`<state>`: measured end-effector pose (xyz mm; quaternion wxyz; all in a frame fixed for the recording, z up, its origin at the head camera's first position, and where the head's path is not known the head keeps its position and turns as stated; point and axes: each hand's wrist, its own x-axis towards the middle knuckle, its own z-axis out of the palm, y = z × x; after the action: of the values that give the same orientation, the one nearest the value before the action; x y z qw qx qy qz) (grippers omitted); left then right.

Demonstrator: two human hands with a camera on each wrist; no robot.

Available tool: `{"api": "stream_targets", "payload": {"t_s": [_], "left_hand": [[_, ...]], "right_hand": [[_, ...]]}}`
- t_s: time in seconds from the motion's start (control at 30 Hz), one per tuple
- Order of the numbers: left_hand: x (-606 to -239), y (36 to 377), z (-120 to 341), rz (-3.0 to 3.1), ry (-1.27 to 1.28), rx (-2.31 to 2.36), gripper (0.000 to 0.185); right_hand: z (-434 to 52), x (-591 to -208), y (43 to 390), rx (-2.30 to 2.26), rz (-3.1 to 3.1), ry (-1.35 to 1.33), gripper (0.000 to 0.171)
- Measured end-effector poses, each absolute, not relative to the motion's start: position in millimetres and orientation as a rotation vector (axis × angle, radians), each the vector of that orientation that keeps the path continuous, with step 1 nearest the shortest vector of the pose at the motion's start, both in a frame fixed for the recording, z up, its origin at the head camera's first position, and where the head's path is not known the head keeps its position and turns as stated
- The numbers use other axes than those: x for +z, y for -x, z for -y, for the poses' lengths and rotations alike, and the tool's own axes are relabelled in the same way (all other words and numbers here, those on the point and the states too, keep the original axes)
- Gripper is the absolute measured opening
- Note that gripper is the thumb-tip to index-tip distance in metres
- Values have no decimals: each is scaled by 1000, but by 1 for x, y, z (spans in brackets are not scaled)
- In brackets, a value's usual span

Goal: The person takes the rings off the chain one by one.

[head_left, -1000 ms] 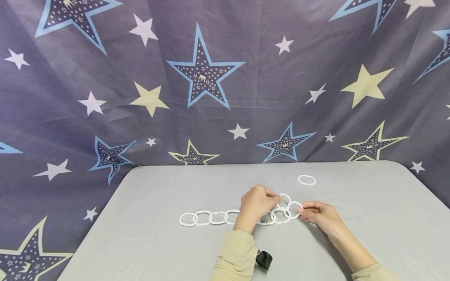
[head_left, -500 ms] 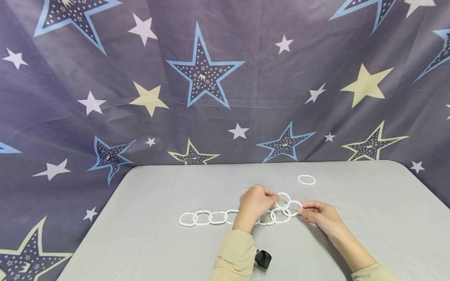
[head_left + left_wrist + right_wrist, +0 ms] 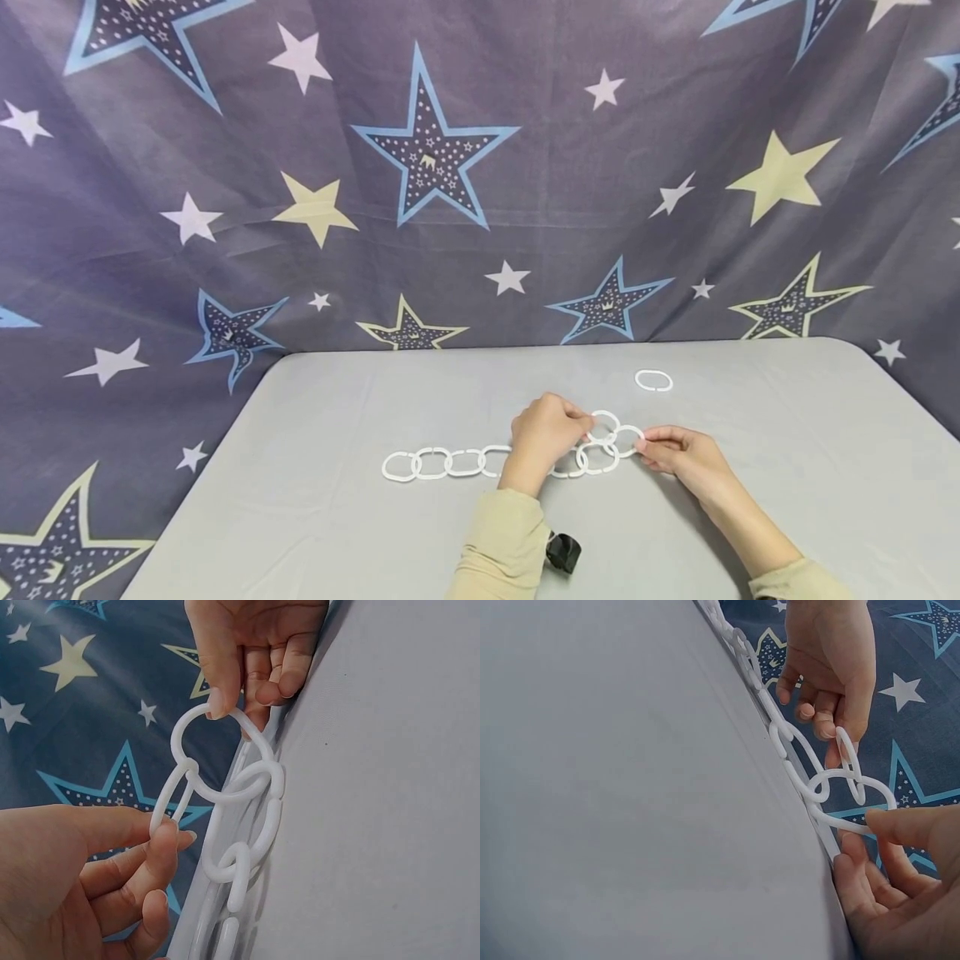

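Star-printed cloth hangs behind a grey table, on whose near middle lies a white plastic chain of oval links. Its long axis runs left to right across the table, flat on the surface at the left end and raised off it at the right end between the two hands. Left hand, fingers curled and knuckles upward, pinches the end link between thumb and fingertips; the forearm, in a beige sleeve, enters from the near edge and angles toward the far side. Right hand, reaching from the near right, pinches the adjoining round link by its rim, the remaining fingers loosely curled. One loose link lies apart, farther back and to the right.
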<state>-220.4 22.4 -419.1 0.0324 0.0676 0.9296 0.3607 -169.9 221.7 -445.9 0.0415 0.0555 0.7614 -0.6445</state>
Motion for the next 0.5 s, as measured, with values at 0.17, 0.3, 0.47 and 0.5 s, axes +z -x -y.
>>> {"api": "stream_targets", "payload": {"t_s": [0.17, 0.3, 0.47, 0.5], "left_hand": [[-420, 222, -24, -2866, -209, 1095, 11], [-421, 222, -24, -2876, -208, 1090, 11], [-419, 221, -25, -2914, -207, 1083, 10], [-419, 220, -26, -2923, -205, 1081, 10]], "right_hand": [[-222, -445, 170, -1959, -2342, -201, 27], [-222, -445, 170, -1925, -2367, -213, 29], [-222, -445, 169, -1878, -2410, -219, 30], [-222, -445, 169, -1875, -2417, -220, 30]]}}
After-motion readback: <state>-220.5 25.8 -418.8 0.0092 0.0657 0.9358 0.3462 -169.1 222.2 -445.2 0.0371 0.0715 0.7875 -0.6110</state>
